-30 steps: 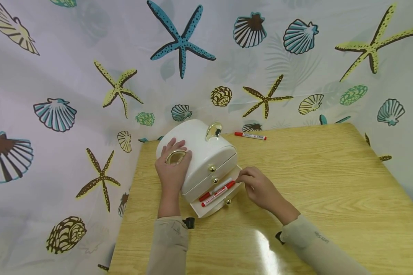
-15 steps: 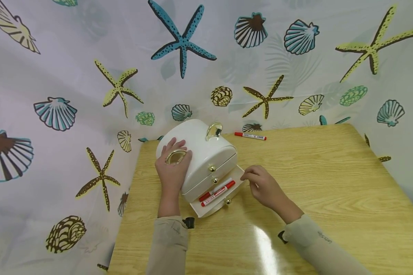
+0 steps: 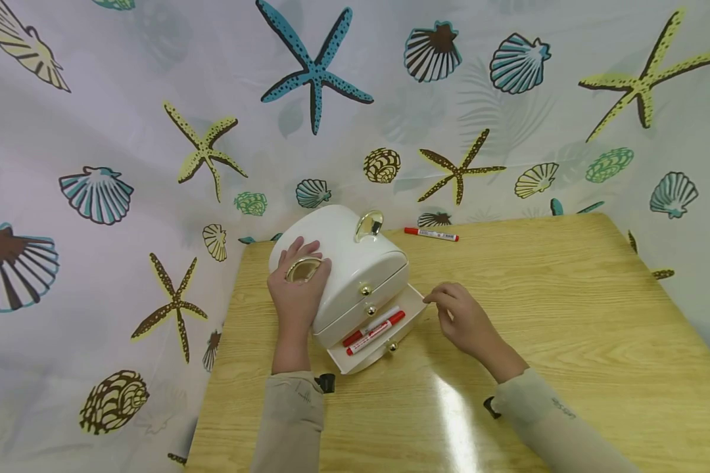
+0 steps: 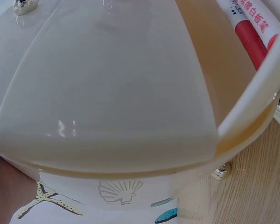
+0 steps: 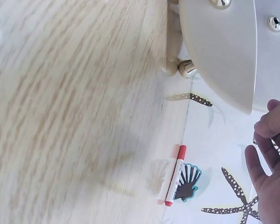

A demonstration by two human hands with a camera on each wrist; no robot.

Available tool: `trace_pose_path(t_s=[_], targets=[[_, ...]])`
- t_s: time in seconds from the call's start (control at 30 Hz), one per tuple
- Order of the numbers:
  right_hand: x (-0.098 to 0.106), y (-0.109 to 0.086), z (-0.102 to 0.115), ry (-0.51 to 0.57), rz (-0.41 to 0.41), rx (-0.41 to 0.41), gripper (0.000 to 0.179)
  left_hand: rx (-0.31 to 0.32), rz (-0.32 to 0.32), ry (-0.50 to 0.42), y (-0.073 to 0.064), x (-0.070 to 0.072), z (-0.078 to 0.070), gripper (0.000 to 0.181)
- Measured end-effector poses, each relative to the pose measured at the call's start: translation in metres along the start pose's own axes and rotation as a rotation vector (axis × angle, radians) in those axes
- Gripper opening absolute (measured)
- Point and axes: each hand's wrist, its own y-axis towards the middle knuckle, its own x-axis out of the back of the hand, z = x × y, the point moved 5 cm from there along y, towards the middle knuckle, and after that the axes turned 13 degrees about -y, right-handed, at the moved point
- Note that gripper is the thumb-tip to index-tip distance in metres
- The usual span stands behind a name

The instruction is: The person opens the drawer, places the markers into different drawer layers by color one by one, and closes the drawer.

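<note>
A white storage box with a domed top and gold ear-shaped pieces stands on the table. Its bottom drawer is pulled out. Two red-and-white markers lie side by side inside, and in the left wrist view their ends show past the drawer wall. My left hand rests on the box top, thumb and fingers spread around one gold ear. Beside the drawer's right corner is my right hand, fingers loosely bent and holding nothing; the right wrist view shows a small gap to the drawer.
A third red-and-white marker lies at the table's back edge. Gold knobs stick out from the drawer fronts. A cloth printed with shells and starfish hangs behind and to the sides. Bare wood stretches to the right.
My right hand has drawn away to the right from the markers' end toward the drawer's corner. The left hand, box and markers have stayed in place.
</note>
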Motion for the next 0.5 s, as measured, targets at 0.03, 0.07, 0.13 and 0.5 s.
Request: trace_pose_path(t_s=[0.03,0.07,0.13,0.5], targets=[[0.0,0.0,-0.002,-0.003,0.0,-0.008,0.027,-0.003,0.001,-0.001,0.0,0.0,0.0,0.018],[-0.001,-0.001,-0.004,-0.005,0.003,-0.016,0.028,-0.005,0.001,-0.001,0.0,0.0,0.0,0.018],[-0.002,-0.002,-0.008,-0.005,0.01,-0.035,0.028,-0.009,0.003,-0.005,0.0,0.0,0.001,0.018],[-0.01,-0.001,-0.02,0.011,0.059,-0.102,0.027,-0.02,-0.003,-0.008,0.0,0.002,0.002,0.016]])
